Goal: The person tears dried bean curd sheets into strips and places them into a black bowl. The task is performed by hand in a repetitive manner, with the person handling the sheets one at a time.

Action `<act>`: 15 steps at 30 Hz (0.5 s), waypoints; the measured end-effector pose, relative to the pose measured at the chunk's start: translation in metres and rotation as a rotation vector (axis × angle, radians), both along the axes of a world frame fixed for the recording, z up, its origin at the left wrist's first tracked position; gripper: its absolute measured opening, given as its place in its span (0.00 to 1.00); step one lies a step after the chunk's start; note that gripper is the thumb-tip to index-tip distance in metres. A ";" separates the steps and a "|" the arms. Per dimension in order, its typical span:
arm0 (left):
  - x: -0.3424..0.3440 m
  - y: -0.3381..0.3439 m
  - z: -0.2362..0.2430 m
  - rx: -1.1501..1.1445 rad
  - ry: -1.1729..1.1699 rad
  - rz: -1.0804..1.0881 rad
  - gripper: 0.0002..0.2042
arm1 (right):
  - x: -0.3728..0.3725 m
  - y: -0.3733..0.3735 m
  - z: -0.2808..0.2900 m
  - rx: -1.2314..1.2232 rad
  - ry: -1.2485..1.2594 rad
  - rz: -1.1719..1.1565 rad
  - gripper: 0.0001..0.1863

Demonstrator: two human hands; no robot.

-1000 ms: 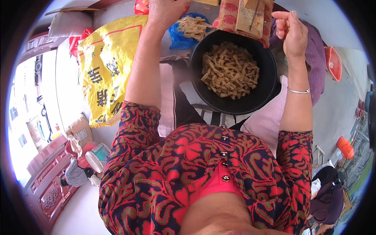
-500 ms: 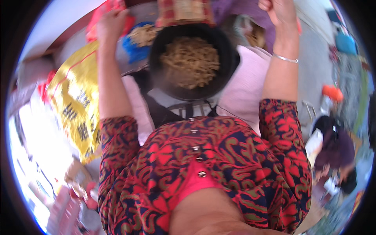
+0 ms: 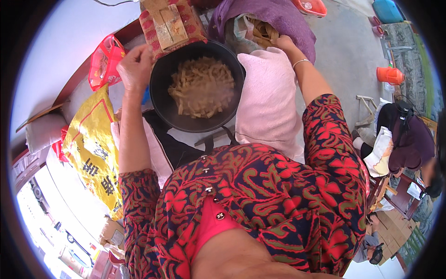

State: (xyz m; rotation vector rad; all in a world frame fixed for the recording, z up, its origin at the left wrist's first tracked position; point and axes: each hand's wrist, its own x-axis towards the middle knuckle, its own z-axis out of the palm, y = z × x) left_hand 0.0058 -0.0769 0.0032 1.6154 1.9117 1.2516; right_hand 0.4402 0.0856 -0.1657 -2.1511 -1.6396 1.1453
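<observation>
The two hands are well apart. The left hand (image 3: 135, 68), fingers curled, is just beside a red patterned pad (image 3: 149, 31) that bears a wooden board (image 3: 171, 27); whether it grips anything I cannot tell. The right hand (image 3: 284, 43) is at the brown strips (image 3: 263, 33) in the mouth of a purple sack (image 3: 303, 36), its fingertips too hidden to show a grip. Short cut pieces (image 3: 202, 88) lie heaped in a black basin (image 3: 197, 124) between the forearms, beside a pink cloth (image 3: 267, 100).
</observation>
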 end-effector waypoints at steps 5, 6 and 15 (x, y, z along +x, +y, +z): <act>0.042 -0.018 -0.011 -0.098 -0.126 -0.092 0.06 | 0.056 0.048 -0.074 0.347 -0.299 0.371 0.13; 0.044 -0.026 -0.015 -0.120 -0.114 -0.079 0.06 | 0.044 0.053 -0.067 0.185 -0.085 0.204 0.11; 0.090 -0.076 -0.023 -0.219 0.023 -0.294 0.06 | 0.009 0.043 0.174 0.508 0.546 0.219 0.10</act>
